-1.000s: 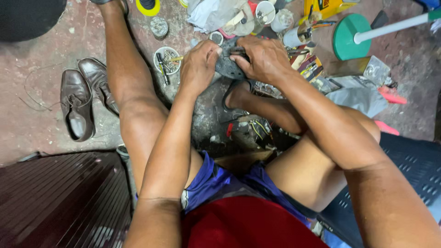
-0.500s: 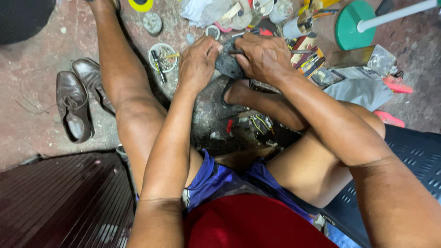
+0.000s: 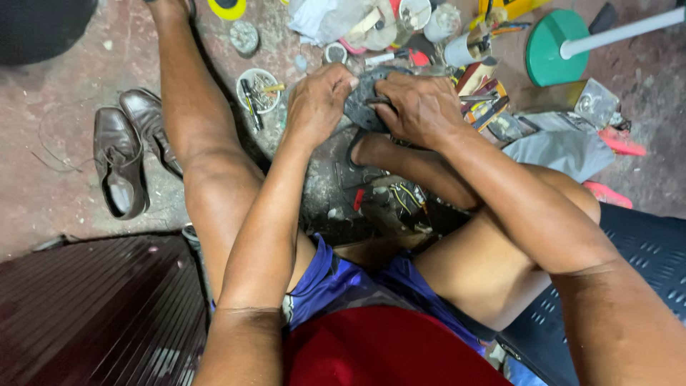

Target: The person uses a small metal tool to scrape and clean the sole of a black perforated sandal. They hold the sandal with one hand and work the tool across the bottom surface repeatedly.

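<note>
Upper centre of the frame: both hands grip a dark sole [image 3: 364, 100], left hand [image 3: 318, 100] closed on its edge, right hand [image 3: 418, 107] pressing. Likely light, flexible rubber; hold by the rim.

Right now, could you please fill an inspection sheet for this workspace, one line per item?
Surface: worn reddish concrete floor, dusty.
Job's things: dark flat sole piece, held between both hands.
Clutter: tools, tins and a small dish of bits; pair of brown shoes at the side.
Hands: left hand and right hand both grip the sole piece.
Cables: nothing seen.
Surroundings: green round base with white pole; dark ribbed panel.
</note>
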